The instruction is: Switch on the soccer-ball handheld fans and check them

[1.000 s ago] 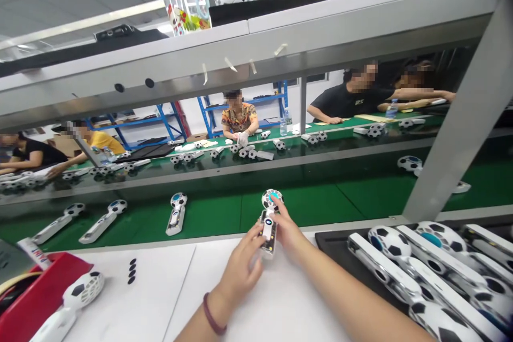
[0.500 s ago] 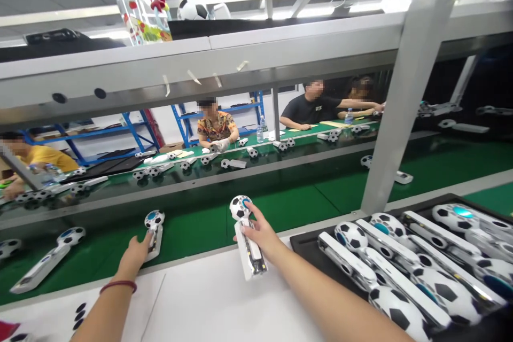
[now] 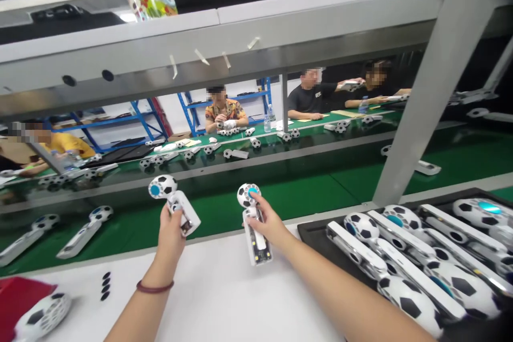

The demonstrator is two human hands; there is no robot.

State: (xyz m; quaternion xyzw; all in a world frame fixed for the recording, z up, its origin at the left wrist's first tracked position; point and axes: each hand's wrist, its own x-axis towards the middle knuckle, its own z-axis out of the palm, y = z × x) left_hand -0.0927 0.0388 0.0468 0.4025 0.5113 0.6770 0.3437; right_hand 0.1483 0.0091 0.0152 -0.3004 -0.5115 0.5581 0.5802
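Note:
My left hand (image 3: 170, 232) is closed around a white handheld fan (image 3: 189, 207) with a soccer-ball head, lifted near the belt's front edge. Its round head, with a blue disc, points up and left; the handle slants down to the right. In my right hand (image 3: 273, 228) is a second soccer-ball fan (image 3: 262, 252), held above the white worktop. An index finger rests at the blue disc on its head, and the thumb lies across the upper handle. Circuit parts show in the open lower handle. My fingers behind both handles are hidden.
A black tray (image 3: 310, 231) at right holds several soccer-ball fans. More lie on the green belt (image 3: 304, 192), including one at left (image 3: 82, 232). Black dots (image 3: 106, 282) and a red object (image 3: 24, 299) are at lower left. A metal post (image 3: 417, 101) rises at right. Several people sit across the belt.
My left hand has lifted its fan from the belt and brought it rightward, nearer my right hand. The right hand keeps its grip. The view has tilted down and shifted left.

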